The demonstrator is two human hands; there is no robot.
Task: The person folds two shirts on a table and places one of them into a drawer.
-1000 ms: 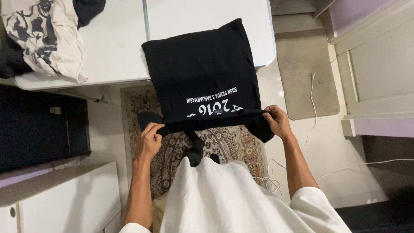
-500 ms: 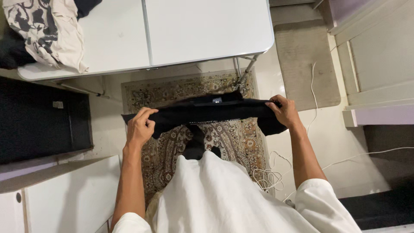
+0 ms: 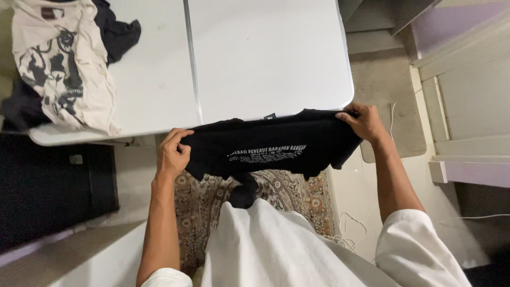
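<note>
Hands (image 3: 174,154) gripping black T-shirt (image 3: 271,142)

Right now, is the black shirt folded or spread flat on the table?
Neither: the black shirt hangs bunched, pinched between left hand and right hand at the white table edge.

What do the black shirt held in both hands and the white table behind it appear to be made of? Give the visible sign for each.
Black shirt: soft knit fabric, probably cotton; it sags and creases between the hands. White table: smooth, matte, likely plastic; hard rounded edge, centre seam.

Bright, even indoor light, soft shadows, perhaps slight edge distortion.
</note>
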